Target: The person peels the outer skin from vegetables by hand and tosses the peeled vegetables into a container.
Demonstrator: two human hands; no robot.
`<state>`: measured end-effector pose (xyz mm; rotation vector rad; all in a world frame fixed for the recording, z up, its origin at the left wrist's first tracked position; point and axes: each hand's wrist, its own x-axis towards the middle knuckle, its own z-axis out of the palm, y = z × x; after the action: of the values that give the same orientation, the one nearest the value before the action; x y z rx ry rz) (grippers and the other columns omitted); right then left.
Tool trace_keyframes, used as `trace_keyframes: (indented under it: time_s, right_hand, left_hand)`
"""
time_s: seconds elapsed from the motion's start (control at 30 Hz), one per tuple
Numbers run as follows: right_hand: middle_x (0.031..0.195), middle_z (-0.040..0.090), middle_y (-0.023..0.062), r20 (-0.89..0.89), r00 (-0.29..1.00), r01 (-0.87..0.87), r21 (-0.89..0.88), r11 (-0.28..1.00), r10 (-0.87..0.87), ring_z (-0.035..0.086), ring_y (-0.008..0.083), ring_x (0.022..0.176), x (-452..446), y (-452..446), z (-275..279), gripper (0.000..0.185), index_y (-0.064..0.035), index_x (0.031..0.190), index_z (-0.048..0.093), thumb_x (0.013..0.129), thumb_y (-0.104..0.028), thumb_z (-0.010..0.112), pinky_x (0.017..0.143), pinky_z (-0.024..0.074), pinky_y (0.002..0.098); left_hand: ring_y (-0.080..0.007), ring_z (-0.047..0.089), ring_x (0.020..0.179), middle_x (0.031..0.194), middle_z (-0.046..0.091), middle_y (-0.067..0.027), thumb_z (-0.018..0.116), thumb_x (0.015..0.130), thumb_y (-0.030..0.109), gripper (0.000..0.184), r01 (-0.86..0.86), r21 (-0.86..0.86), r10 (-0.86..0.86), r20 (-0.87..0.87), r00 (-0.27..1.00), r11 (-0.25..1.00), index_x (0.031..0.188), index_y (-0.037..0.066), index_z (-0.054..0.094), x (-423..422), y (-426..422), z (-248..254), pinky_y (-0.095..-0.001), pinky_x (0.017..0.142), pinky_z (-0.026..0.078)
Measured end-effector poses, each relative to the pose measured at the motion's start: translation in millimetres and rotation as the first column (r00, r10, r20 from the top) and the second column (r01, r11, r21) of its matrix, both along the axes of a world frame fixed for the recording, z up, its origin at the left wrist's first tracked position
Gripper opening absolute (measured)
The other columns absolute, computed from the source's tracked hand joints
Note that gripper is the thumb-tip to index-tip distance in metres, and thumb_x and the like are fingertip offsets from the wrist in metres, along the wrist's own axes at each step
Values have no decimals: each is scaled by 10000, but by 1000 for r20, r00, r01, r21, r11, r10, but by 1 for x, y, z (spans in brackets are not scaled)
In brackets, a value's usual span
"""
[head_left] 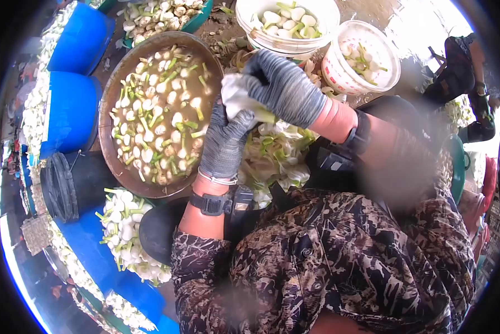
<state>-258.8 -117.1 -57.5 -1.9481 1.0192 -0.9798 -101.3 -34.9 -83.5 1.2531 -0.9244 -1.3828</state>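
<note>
My left hand [225, 142], in a grey knit glove, is closed around the lower part of a white garlic bulb [240, 96] with pale outer skin. A green stem shows at its right side. From above, my right hand [291, 89], also gloved, pinches the bulb's upper side with curled fingers; the fingertips are partly hidden. Beneath my hands lies a heap of peeled skins and leaves [278, 158]. Close by on the left stands a wide brown basin [106, 119] of murky water, where several bulbs with green stems [177, 119] float.
Two white buckets [288, 42] [367, 83] holding bulbs stand beyond my right hand. Blue containers [72, 111] and a black bucket [61, 186] line the left side. A pile of white bulbs [129, 234] lies near my left knee. Another person's legs [456, 72] show at upper right.
</note>
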Motion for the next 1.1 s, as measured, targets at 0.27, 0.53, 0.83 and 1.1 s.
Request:
trace_keyframes:
  time_s: [0.27,0.53,0.83,1.1]
  right_hand:
    - [777,651,121,-184,957,210,-91,973,-224,623,241,708,-39,-59,-16,128,-52,950,625,855,-134,644,668,508,335]
    - [871,705,167,-785,439,-290,337,896,437,687,336,830,-34,-6,-5,257,-47,878,723,797,-257,598,723,541,430]
    - [820,666,147,-679,480,-482,325,814,555,667,326,775,-40,42,3,222,-65,912,655,763,-229,648,699,522,427]
    - [838,668,165,-631,364,-448,526,723,685,668,348,782,-32,23,21,288,-41,965,634,791,-269,666,696,527,429]
  left_hand:
    - [-296,452,1295,1338,508,-184,516,937,208,482,43,-10,-37,-723,690,999,1376,27,433,-6,2,20,-540,1054,407]
    - [-397,477,1228,1239,551,-235,456,995,356,478,-81,167,175,-695,697,983,1233,-58,483,-12,-69,19,-547,1093,372]
    - [-279,426,1295,1370,492,-121,392,1019,305,394,185,120,-100,-507,856,976,1347,96,453,132,-140,-26,-488,1124,298]
    - [-208,667,649,909,650,-137,548,939,369,349,-265,582,-37,454,890,769,1100,66,611,123,-144,-141,-328,521,565]
